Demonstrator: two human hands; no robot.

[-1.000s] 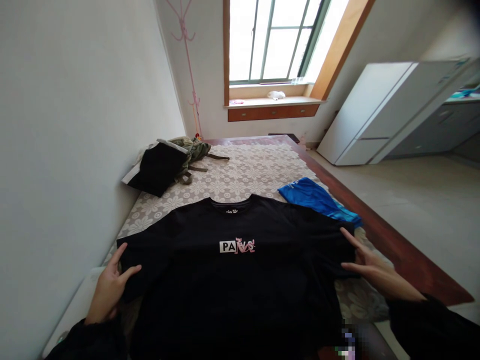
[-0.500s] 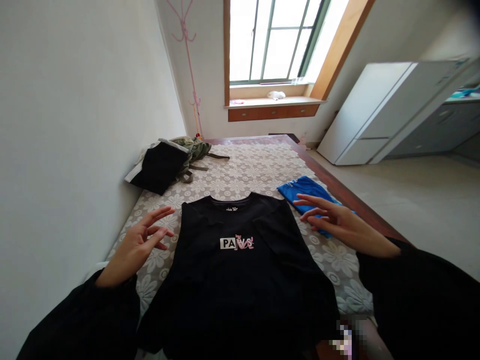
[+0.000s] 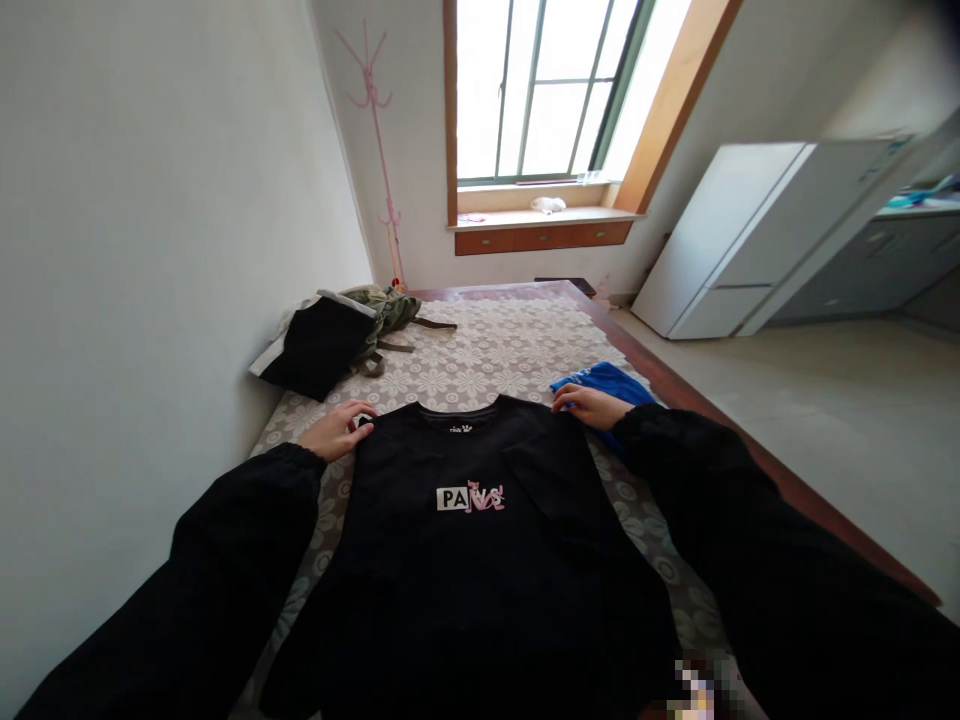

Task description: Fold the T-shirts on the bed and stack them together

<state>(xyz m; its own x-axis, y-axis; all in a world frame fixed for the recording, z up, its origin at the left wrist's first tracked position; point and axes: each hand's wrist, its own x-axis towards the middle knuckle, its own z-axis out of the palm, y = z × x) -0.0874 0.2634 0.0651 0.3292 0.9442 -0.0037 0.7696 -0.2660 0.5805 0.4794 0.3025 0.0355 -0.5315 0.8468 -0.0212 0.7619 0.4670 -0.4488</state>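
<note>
Black T-shirt (image 3: 480,520): flat on bed (image 3: 495,350), both sleeves now folded in. Left hand (image 3: 336,430) and right hand (image 3: 592,406) have moved to its far shoulder corners, pinching them (grip partly hidden); narrowing done.

A black T-shirt (image 3: 480,560) lies flat, front up, on the bed's floral cover, collar toward the window. Both sleeves are folded in over the body, leaving a narrow shape that widens toward the hem. A small white and pink chest print reads "PA", then a pink figure.
</note>
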